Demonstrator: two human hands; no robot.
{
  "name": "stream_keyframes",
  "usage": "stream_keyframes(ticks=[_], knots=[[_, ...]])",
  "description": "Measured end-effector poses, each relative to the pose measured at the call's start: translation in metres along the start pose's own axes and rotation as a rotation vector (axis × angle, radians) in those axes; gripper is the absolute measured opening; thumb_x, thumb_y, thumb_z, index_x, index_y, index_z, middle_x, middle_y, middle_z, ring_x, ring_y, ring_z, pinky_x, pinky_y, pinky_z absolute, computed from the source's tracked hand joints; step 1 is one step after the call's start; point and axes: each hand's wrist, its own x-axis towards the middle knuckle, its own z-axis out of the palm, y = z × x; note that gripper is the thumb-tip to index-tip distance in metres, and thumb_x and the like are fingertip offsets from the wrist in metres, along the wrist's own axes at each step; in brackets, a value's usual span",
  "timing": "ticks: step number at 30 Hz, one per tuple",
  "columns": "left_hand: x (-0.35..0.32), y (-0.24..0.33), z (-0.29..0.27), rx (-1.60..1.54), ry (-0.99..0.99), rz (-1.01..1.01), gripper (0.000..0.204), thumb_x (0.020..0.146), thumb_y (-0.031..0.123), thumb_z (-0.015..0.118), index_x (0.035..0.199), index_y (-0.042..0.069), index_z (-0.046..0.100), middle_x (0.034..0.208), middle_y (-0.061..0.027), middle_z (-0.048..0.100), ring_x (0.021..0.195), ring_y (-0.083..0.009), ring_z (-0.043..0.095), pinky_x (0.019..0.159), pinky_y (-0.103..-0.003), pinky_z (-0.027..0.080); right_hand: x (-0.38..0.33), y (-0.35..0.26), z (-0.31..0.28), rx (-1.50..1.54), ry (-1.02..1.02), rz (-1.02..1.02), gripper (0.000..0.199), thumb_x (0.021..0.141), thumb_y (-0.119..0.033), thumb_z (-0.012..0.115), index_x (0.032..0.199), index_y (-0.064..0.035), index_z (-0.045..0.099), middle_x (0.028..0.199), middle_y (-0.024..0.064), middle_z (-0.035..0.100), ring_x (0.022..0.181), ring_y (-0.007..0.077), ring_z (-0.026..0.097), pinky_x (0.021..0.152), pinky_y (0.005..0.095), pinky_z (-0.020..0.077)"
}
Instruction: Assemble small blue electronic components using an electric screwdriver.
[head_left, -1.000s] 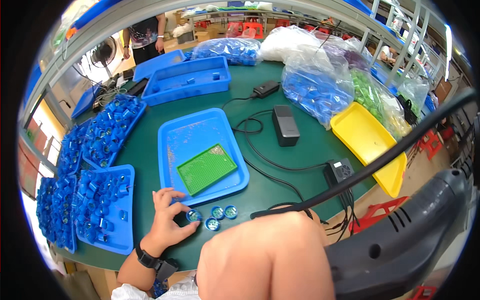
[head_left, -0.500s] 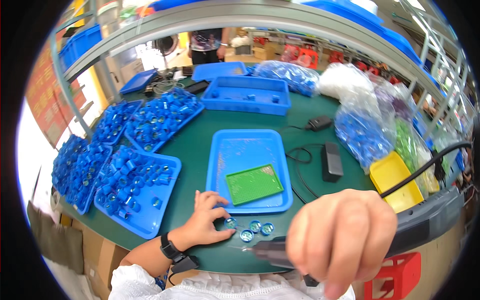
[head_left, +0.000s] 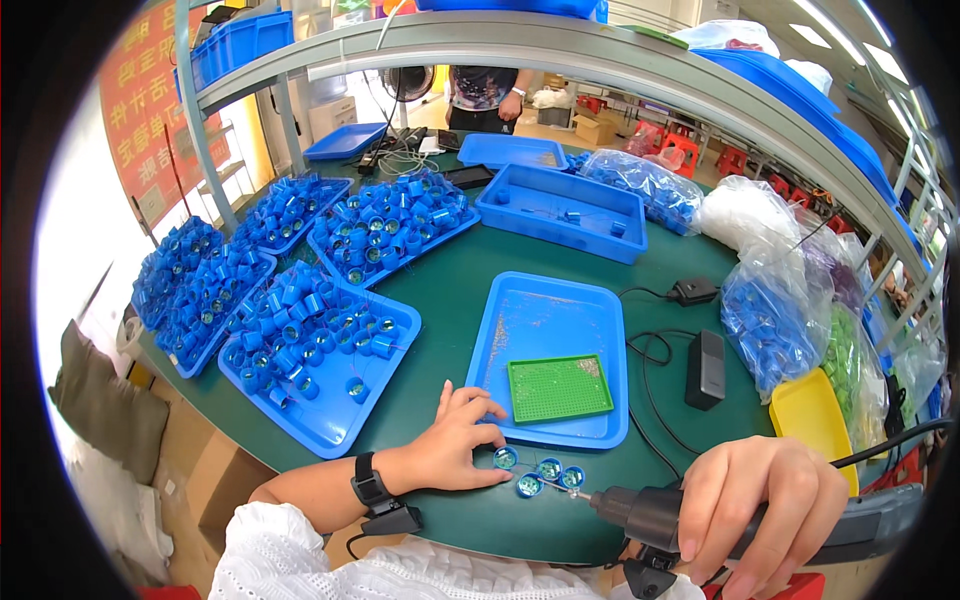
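Observation:
My right hand [head_left: 765,510] is wrapped around a dark electric screwdriver [head_left: 640,512] with a cable at its rear. Its thin bit points left and reaches over the small blue round cups with green circuit boards inside, the lowest being this cup [head_left: 529,485]. My left hand [head_left: 455,445] rests on the table with thumb and forefinger apart. The leftmost cup [head_left: 506,457] sits at the gap between those fingertips; whether they touch it I cannot tell. Just beyond, a green perforated plate [head_left: 560,388] lies in a blue tray [head_left: 490,330] with tiny screws scattered in it.
Trays heaped with blue cups [head_left: 395,222] stand at the left, one tray [head_left: 330,430] beside my left forearm. A deeper blue tray [head_left: 560,240] is at the back. On the right are a black power adapter [head_left: 706,370], cables, a yellow tray [head_left: 815,415] and plastic bags [head_left: 775,310].
My view has shifted, so the table appears farther right. The screwdriver's bit has moved from beside the cups to over them. My left hand stays at the leftmost cup.

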Motion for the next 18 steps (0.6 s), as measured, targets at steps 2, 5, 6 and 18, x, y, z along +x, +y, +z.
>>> stream_keyframes(ticks=[2, 5, 6, 18], knots=[[-0.003, -0.003, 0.000, 0.006, 0.003, -0.022, 0.032, 0.064, 0.032, 0.079, 0.079, 0.008, 0.063, 0.114, -0.0104, 0.049, 0.122, -0.0361, 0.033, 0.101, -0.070, 0.010, 0.000, 0.001, -0.004, 0.008, -0.027, 0.075, 0.014, 0.084, -0.009, 0.065, 0.091, -0.0065, 0.054, 0.097, 0.0098, 0.062, 0.065, 0.0183, 0.061, 0.070, 0.0308, 0.0482], [-0.002, 0.000, -0.001, 0.002, -0.009, -0.005, 0.032, 0.064, 0.032, 0.079, 0.079, 0.009, 0.063, 0.113, -0.0102, 0.049, 0.122, -0.0361, 0.033, 0.101, -0.070, 0.011, 0.003, -0.002, 0.004, -0.023, 0.029, 0.079, 0.013, 0.084, -0.010, 0.065, 0.090, -0.0061, 0.054, 0.097, 0.0111, 0.062, 0.064, 0.0189, 0.061, 0.069, 0.0310, 0.0483], [-0.001, 0.000, -0.001, 0.002, -0.008, -0.005, 0.032, 0.064, 0.032, 0.079, 0.079, 0.009, 0.063, 0.113, -0.0102, 0.049, 0.122, -0.0361, 0.033, 0.101, -0.070, 0.011, 0.003, -0.003, 0.004, -0.023, 0.028, 0.080, 0.013, 0.084, -0.009, 0.065, 0.090, -0.0061, 0.054, 0.097, 0.0110, 0.062, 0.064, 0.0192, 0.061, 0.069, 0.0311, 0.0482], [-0.001, -0.004, 0.000, -0.009, -0.005, -0.010, 0.034, 0.062, 0.033, 0.081, 0.083, 0.012, 0.065, 0.115, -0.0080, 0.051, 0.121, -0.0374, 0.034, 0.101, -0.067, 0.011, 0.010, 0.000, 0.033, 0.088, 0.135, 0.018, 0.010, 0.083, -0.002, 0.057, 0.072, -0.0029, 0.056, 0.096, 0.0082, 0.067, 0.044, 0.0214, 0.048, 0.048, 0.0304, 0.0405]])
